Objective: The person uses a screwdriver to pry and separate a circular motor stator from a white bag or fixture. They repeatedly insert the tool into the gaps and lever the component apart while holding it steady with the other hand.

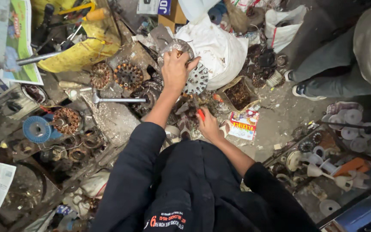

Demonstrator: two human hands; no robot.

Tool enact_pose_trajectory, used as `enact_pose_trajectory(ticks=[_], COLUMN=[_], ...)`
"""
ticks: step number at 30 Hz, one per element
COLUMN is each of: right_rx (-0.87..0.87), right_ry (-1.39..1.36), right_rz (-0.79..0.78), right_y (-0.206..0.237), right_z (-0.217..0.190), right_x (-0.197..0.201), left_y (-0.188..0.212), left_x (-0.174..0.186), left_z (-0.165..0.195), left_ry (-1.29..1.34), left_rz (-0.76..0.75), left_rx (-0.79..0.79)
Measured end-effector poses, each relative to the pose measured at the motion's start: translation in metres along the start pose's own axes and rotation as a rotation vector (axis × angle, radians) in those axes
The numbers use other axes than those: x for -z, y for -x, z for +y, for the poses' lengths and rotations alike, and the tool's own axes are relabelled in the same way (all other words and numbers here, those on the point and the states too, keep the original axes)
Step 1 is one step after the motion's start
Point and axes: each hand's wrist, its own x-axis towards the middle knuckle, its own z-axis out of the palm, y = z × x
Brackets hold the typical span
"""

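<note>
My left hand [175, 71] reaches forward and grips a round metal motor stator [196, 78] that rests against a white sack [220, 47]. Lower, close to my body, my right hand [208, 124] is closed around a tool with a red handle [200, 114]; its working end is hidden among the clutter. Both my arms wear dark sleeves. Several copper-wound stators [128, 76] lie just left of the left hand.
A hammer [117, 100] lies on a worn block. A blue disc [36, 129] and copper coil [67, 120] sit left. Another person's legs and shoe [305, 91] stand at right. White plastic spools [348, 124] fill a shelf at right. A yellow bag [80, 51] lies behind.
</note>
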Motion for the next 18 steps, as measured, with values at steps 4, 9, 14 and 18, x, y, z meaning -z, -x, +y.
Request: enact_pose_trajectory(ticks=[4,9,14,18], right_rx=[0.003,-0.010,-0.677,-0.746], right_ry=[-0.006,-0.037,-0.939,-1.869], right_rz=[0.037,-0.005,-0.415,-0.651], right_y=[0.000,0.006,0.016,0.016], right_z=[0.002,0.004,0.015,0.018], right_x=[-0.008,-0.006,0.015,0.022], left_y=[0.003,0.001,0.000,-0.005], left_x=[0.000,-0.004,-0.012,-0.018], left_z=[-0.002,-0.004,-0.008,-0.020], left_ry=[0.004,0.030,-0.037,0.009], left_rz=[-0.035,0.041,0.016,0.024], left_rx=[0.024,0.006,0.018,0.013])
